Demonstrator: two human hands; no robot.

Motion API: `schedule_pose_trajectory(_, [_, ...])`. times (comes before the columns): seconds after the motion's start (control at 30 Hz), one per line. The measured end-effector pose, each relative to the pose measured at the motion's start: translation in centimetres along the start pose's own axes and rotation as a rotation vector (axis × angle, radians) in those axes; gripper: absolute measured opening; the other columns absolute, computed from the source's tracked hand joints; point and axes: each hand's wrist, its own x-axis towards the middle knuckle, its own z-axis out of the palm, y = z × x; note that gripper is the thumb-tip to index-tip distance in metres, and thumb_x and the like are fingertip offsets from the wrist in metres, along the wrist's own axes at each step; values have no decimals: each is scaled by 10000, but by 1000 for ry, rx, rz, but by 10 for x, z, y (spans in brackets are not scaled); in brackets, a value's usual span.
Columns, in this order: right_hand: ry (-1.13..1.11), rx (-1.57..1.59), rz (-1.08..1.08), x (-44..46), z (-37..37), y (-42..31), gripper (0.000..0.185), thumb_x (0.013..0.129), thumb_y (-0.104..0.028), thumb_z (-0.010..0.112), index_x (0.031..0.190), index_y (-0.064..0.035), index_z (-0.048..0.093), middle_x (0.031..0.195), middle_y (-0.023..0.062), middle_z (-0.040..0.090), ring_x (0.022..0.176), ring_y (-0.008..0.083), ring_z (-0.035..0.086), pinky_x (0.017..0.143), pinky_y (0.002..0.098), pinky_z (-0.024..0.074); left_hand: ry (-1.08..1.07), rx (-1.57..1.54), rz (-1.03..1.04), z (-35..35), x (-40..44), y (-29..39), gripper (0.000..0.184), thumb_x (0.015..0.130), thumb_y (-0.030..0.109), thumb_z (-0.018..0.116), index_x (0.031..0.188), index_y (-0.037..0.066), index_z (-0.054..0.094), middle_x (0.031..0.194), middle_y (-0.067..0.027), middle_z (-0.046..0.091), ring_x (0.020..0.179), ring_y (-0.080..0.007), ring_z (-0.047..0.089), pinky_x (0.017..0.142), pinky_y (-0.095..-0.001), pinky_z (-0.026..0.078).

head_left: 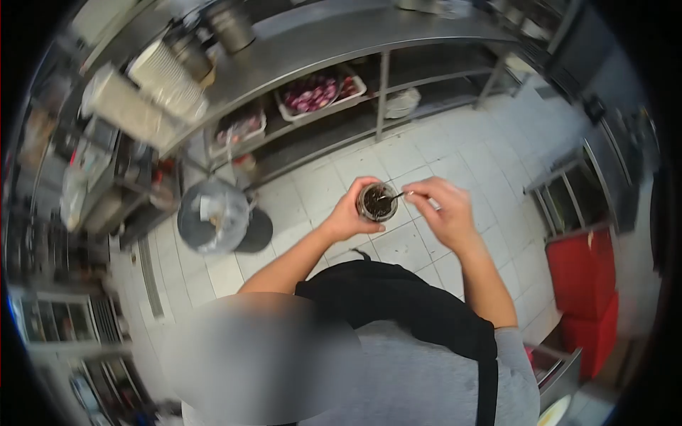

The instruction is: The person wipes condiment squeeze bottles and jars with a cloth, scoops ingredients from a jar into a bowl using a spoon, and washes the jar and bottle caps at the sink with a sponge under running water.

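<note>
My left hand (347,214) is wrapped round a small glass jar (364,212), held up in front of my body above the floor. Dark, crumbly stuff (376,202) shows through the jar's open mouth; what it is I cannot make out. Between the thumb and fingers of my right hand (440,209) is the handle of a metal spoon (395,197). The spoon's lower end dips into the dark contents, so its bowl is hidden. My right hand is just right of the jar, apart from its rim.
Ahead runs a long steel counter (312,46), with a tray of red onions (310,94) on its lower shelf. Stacked white containers (167,78) stand on the left. A lined waste bin (213,216) is on the tiled floor (305,192). Red boxes (584,273) sit at right.
</note>
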Motion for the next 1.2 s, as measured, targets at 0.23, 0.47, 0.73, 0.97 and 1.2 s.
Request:
schedule_pose_trajectory(0.23, [-471, 178, -546, 73, 7, 20, 160, 715, 13, 682, 865, -35, 650, 758, 79, 630, 659, 232, 594, 577, 320, 473, 273, 42, -12, -3, -22, 35, 796, 545, -33, 798, 1215, 99, 391, 1239, -56, 487, 1160, -185, 482, 1004, -343, 390])
schedule_pose_trajectory(0.47, [-560, 456, -874, 90, 91, -38, 204, 661, 5, 706, 846, -41, 634, 768, 57, 601, 668, 229, 577, 561, 325, 472, 819, 97, 32, -4, -133, 44, 827, 544, -29, 810, 1234, 103, 374, 1209, -52, 493, 1137, -172, 490, 981, -328, 406])
schedule_pose_trajectory(0.73, [-778, 735, -1194, 38, 242, -194, 156, 684, -28, 699, 817, -47, 622, 764, 64, 589, 659, 236, 562, 546, 333, 457, 1346, -16, 61, -8, -318, 72, 857, 545, 3, 815, 1265, 87, 358, 1164, -36, 503, 1112, -146, 478, 957, -311, 407])
schedule_pose_trajectory(0.97, [-1031, 965, -1495, -20, 354, -348, 160, 690, -40, 705, 824, -17, 621, 748, 81, 578, 652, 237, 563, 539, 331, 454, 1349, -29, 42, -14, -509, 113, 837, 498, 34, 819, 1229, 85, 416, 1133, -22, 526, 1082, -154, 487, 952, -326, 401])
schedule_pose_trajectory(1.2, [-1072, 1149, -1823, -64, 434, -459, 239, 631, -47, 675, 857, -42, 597, 753, 54, 543, 645, 221, 544, 538, 319, 468, 1258, 93, -52, -36, -632, 160, 872, 489, 26, 802, 1255, 72, 388, 1151, -38, 529, 1077, -167, 494, 955, -332, 410])
